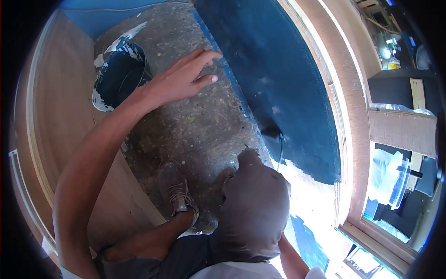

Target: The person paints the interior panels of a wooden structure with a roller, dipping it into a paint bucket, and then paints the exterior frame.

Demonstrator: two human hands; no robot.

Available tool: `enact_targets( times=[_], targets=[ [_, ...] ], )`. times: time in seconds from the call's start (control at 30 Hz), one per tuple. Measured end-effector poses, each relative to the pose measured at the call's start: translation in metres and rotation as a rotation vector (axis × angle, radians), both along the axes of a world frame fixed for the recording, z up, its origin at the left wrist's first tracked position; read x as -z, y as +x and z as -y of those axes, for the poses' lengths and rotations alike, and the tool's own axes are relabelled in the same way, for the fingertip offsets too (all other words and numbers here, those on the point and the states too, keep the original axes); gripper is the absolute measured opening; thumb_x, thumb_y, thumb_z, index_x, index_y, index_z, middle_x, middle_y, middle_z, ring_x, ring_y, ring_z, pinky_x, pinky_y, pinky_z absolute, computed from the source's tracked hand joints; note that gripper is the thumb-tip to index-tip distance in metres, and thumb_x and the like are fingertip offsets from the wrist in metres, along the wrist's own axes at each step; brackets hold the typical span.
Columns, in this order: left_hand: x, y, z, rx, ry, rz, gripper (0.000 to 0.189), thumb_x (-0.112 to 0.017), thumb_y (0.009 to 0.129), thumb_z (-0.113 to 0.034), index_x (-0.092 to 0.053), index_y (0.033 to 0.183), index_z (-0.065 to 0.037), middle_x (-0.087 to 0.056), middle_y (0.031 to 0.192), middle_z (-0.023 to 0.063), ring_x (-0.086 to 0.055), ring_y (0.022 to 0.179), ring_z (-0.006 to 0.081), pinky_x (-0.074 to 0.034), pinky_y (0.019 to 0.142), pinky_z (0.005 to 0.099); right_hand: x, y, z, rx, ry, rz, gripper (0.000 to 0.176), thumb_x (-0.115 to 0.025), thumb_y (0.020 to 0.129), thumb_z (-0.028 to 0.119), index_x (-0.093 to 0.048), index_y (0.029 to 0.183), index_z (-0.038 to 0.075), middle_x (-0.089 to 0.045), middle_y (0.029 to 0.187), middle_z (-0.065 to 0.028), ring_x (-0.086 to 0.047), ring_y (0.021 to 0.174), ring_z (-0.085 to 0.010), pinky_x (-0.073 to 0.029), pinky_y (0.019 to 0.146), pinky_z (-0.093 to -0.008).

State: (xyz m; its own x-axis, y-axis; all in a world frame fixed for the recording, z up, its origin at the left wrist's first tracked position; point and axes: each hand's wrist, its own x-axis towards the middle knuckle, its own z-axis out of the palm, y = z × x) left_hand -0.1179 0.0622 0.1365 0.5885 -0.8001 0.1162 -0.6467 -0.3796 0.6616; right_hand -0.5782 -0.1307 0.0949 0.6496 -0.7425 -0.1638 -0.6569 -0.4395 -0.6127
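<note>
My left hand (193, 74) reaches out over the stained floor, thumb and fingers apart, holding nothing. It hovers between a dark paint bucket (118, 76), whose rim is smeared with white, and a dark blue painted panel (288, 83). Against the panel's lower part rests a thin bent rod (280, 149), which looks like a paint roller's frame; its lower end disappears behind my right knee (260, 204). Only the forearm (292, 260) of my right arm shows. The right hand itself is hidden behind the knee, so what it touches cannot be seen.
A plywood panel (65, 83) stands close along my left. Wooden framing (346, 116) edges the blue panel at right, with shelves holding clear plastic (388, 174) beyond it. White, unpainted surface (316, 195) borders the blue paint. My shoe (179, 190) is on the floor.
</note>
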Motion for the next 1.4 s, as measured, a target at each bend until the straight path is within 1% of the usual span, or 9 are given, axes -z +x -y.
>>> enact_targets(
  times=[0.3,0.37,0.43,0.53,0.63,0.73,1.0,1.17,1.4],
  targets=[
    [-0.003,-0.005,-0.003,0.01,0.051,-0.086,0.046,-0.062,0.102,-0.022,-0.047,0.145,-0.015,-0.057,0.124,0.0117,-0.058,0.087,0.0199,-0.049,0.079,0.0362,-0.02,-0.043,0.009,-0.14,0.37,0.148,0.044,-0.061,0.094,0.009,-0.056,0.135,-0.004,-0.067,0.096,-0.0101,-0.058,0.079,-0.0137,-0.049,0.07,-0.0306],
    [-0.014,-0.012,-0.002,-0.026,0.175,-0.224,0.046,-0.061,0.102,-0.022,-0.047,0.145,-0.015,-0.057,0.124,0.0114,-0.058,0.088,0.0199,-0.049,0.08,0.0361,-0.015,-0.034,0.009,-0.097,0.794,0.272,0.046,-0.062,0.097,0.016,-0.054,0.136,-0.006,-0.068,0.094,-0.0076,-0.059,0.073,-0.0143,-0.049,0.07,-0.0312],
    [-0.016,-0.015,-0.003,-0.014,0.195,-0.227,0.047,-0.062,0.102,-0.022,-0.047,0.145,-0.015,-0.057,0.124,0.0114,-0.06,0.088,0.0196,-0.049,0.079,0.036,-0.009,-0.04,0.01,-0.174,0.742,0.329,0.046,-0.065,0.098,0.02,-0.053,0.133,-0.007,-0.067,0.085,-0.0053,-0.059,0.06,-0.0122,-0.05,0.06,-0.0281],
    [-0.004,-0.015,-0.013,0.016,0.183,-0.169,0.047,-0.062,0.101,-0.023,-0.046,0.145,-0.015,-0.056,0.125,0.0118,-0.062,0.087,0.0198,-0.05,0.08,0.0362,-0.003,-0.068,0.007,0.142,0.913,0.361,0.037,-0.065,0.099,0.022,-0.057,0.125,-0.003,-0.056,0.07,0.0006,-0.05,0.039,-0.0057,-0.041,0.04,-0.0189],
    [0.008,-0.01,-0.019,0.053,0.163,-0.08,0.048,-0.062,0.101,-0.023,-0.045,0.145,-0.015,-0.056,0.126,0.0129,-0.064,0.086,0.0214,-0.051,0.082,0.0374,-0.006,-0.04,-0.003,0.287,0.827,0.296,0.035,-0.063,0.099,0.015,-0.057,0.129,-0.002,-0.068,0.094,-0.0059,-0.068,0.079,-0.0125,-0.056,0.067,-0.0263],
    [0.004,-0.011,-0.019,0.07,0.197,-0.042,0.048,-0.062,0.101,-0.024,-0.044,0.144,-0.013,-0.056,0.127,0.0144,-0.065,0.087,0.0235,-0.052,0.084,0.0389,0.046,0.001,0.0,0.136,0.882,0.487,0.035,-0.062,0.1,0.017,-0.059,0.13,0.0,-0.07,0.106,-0.0075,-0.067,0.096,-0.0149,-0.055,0.08,-0.0297],
    [-0.006,-0.02,-0.019,0.099,0.215,-0.075,0.049,-0.062,0.101,-0.025,-0.043,0.145,-0.011,-0.056,0.129,0.0162,-0.067,0.093,0.0257,-0.052,0.088,0.0417,0.063,0.124,0.011,-0.117,0.804,0.323,0.039,-0.063,0.1,0.023,-0.058,0.133,0.001,-0.065,0.087,-0.002,-0.059,0.074,-0.0088,-0.048,0.063,-0.0267],
    [0.006,-0.012,-0.02,0.091,0.234,-0.092,0.049,-0.06,0.102,-0.026,-0.043,0.145,-0.013,-0.055,0.131,0.0153,-0.066,0.103,0.0292,-0.051,0.091,0.0438,0.045,0.036,0.009,-0.113,0.967,0.33,0.045,-0.067,0.097,0.028,-0.058,0.133,0.002,-0.065,0.085,-0.0019,-0.058,0.071,-0.0089,-0.049,0.063,-0.0268],
    [0.003,-0.006,-0.016,0.08,0.283,-0.048,0.049,-0.059,0.102,-0.028,-0.042,0.145,-0.013,-0.054,0.129,0.0151,-0.062,0.111,0.0305,-0.049,0.094,0.0448,0.052,0.187,0.007,-0.061,1.193,0.403,0.054,-0.073,0.093,0.036,-0.058,0.133,0.003,-0.064,0.083,-0.0018,-0.058,0.066,-0.0089,-0.051,0.063,-0.0269]
  ],
)
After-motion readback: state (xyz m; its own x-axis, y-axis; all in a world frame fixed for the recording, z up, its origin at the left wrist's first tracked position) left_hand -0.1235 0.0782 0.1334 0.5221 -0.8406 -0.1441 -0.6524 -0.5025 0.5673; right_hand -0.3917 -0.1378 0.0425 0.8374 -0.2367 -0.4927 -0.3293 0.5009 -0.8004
